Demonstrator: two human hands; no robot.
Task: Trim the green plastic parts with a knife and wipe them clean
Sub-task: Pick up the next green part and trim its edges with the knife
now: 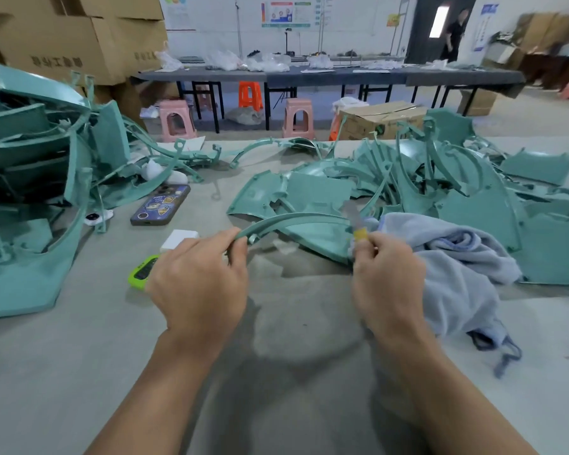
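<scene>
My left hand [199, 277] pinches the near end of a thin curved green plastic strip [293, 221] that arcs over to the right. My right hand [386, 274] grips a knife with a yellow handle [360, 233]; its grey blade [352, 211] points up and lies against the strip's far end. A light blue cloth [447, 257] lies bunched just right of my right hand and partly under it. Green plastic panels [312, 192] lie behind the strip.
A tall heap of green parts [30, 165] fills the left of the table, another heap [473, 185] the right. A phone [160, 205], a white block [178, 239] and a lime-green device [142, 270] lie left of my left hand. Cardboard boxes, stools and a long dark table stand beyond.
</scene>
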